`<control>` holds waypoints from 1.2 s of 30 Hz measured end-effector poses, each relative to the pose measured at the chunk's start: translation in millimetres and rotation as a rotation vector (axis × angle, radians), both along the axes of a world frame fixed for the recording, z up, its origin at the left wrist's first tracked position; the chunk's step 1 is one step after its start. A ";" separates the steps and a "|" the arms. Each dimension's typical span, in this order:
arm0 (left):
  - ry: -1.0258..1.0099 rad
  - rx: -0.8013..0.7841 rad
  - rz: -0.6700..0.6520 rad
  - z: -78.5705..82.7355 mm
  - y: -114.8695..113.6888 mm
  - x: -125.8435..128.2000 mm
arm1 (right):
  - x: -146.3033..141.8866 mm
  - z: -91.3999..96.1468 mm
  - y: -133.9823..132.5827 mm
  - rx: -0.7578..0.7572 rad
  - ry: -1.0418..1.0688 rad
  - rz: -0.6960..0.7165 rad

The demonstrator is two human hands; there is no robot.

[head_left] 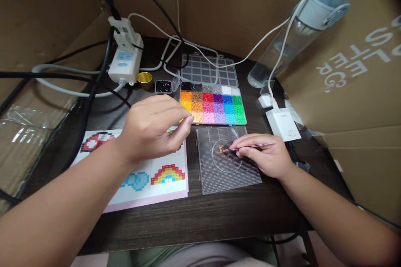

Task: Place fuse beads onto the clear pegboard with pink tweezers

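Note:
My right hand grips a pair of thin pinkish tweezers over a clear pegboard. The tweezers' tips are at a small cluster of orange fuse beads, inside the pale circle on the board. My left hand hovers above the pattern sheet, thumb and forefinger pinched together at the lower left corner of the bead box. Whatever that pinch may hold is too small to see. Sorted beads of many colours fill the box's compartments. Printed pixel designs, among them a rainbow, show on the sheet, partly covered by my left arm.
Behind the bead box lies its open clear lid. A small case of black beads and a gold cup stand left of it. Cables run from a power strip. At right are a water bottle, a white charger and cardboard walls.

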State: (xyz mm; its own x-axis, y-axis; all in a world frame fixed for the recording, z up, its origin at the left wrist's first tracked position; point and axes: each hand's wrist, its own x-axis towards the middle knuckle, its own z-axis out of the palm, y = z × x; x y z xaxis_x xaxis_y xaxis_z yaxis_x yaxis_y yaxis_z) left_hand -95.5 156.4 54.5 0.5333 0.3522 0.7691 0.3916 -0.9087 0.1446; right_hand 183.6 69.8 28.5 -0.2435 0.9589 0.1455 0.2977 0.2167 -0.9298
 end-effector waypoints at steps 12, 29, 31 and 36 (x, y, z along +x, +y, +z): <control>-0.014 -0.021 -0.015 6.1 -4.5 -3.3 | -38.8 37.6 54.7 0.049 0.082 -0.158; -0.010 -0.016 -0.010 6.8 -7.0 -2.4 | -63.5 23.9 81.4 -0.036 -0.028 -0.324; -0.015 -0.013 -0.010 5.9 -6.2 -2.3 | -54.2 24.3 71.8 -0.059 0.025 -0.305; -0.009 -0.017 -0.014 4.5 -4.6 -1.9 | -27.2 27.2 30.4 -0.069 0.027 -0.167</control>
State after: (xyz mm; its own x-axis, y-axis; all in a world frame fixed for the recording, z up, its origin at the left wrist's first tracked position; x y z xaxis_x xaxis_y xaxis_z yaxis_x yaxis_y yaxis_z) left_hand -97.4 151.8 59.0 0.5314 0.3575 0.7680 0.3774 -0.9116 0.1632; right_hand 156.4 100.2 55.7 -0.0766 0.9936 0.0826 0.2987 0.1019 -0.9489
